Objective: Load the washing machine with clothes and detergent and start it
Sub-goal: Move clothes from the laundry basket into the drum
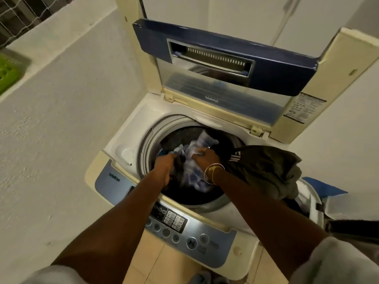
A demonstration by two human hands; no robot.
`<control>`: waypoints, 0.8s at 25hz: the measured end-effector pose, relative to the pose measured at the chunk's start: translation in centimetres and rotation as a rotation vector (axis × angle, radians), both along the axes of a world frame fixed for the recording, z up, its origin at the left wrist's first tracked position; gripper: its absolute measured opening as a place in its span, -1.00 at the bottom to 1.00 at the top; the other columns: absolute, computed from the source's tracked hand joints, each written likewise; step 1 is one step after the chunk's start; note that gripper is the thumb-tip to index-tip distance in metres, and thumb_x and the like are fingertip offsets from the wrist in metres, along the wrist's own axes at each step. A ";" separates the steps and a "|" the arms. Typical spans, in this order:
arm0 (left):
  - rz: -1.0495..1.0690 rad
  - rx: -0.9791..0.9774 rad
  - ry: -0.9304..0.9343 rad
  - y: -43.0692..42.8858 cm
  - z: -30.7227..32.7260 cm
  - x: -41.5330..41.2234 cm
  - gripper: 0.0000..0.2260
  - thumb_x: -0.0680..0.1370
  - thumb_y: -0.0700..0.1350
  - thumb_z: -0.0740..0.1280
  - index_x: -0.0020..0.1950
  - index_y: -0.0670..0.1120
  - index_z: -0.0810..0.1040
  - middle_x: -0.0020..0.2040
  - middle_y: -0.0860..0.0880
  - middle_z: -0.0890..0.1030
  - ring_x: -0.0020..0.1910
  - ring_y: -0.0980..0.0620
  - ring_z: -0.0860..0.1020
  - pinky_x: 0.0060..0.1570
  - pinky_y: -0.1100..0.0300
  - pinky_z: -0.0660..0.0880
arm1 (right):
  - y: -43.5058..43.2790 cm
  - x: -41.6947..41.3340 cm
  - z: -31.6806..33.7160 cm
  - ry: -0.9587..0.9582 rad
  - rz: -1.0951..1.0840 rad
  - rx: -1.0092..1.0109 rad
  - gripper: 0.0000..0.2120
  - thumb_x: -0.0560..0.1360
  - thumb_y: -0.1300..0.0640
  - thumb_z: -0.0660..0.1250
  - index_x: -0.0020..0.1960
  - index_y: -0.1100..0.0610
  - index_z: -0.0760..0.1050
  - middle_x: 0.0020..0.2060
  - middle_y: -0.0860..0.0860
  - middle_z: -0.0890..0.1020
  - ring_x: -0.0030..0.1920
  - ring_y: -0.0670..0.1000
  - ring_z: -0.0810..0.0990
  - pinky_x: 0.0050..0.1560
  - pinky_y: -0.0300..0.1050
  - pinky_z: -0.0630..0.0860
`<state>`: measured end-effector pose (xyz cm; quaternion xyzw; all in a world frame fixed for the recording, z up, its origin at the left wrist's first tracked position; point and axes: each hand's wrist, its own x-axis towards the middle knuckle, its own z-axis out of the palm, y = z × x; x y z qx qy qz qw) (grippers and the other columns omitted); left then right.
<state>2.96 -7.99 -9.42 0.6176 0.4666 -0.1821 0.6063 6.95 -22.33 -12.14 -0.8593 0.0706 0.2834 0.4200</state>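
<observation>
A top-loading washing machine [127, 148] stands with its lid [223, 64] raised upright. Its round drum [149, 138] holds dark clothes and a white-and-blue patterned garment [200, 140]. My left hand [164, 163] reaches into the drum and grips dark cloth beside the patterned garment. My right hand [206, 157], with bangles on the wrist, presses down on the patterned garment with fingers curled into it. A dark olive garment [266, 167] with white letters hangs over the drum's right rim, touching my right forearm. No detergent is visible.
The control panel [174, 222] with round buttons runs along the machine's near edge under my arms. A white basket [309, 201] of clothes stands at the right. A pale wall lies to the left, with a green crate [8, 74] on its ledge. White cabinet doors [266, 15] stand behind the lid.
</observation>
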 end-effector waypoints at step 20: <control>-1.161 0.451 -0.650 -15.7 -3.5 0.9 -0.25 0.43 0.01 0.41 0.56 0.08 0.15 0.48 -0.07 0.34 0.42 0.00 0.38 0.45 0.02 0.33 | -17.8 -7.6 6.8 -0.307 0.095 -0.714 -0.25 0.41 -0.33 0.29 0.50 -0.06 0.21 0.55 0.12 0.03 0.44 0.32 0.21 0.28 0.27 0.41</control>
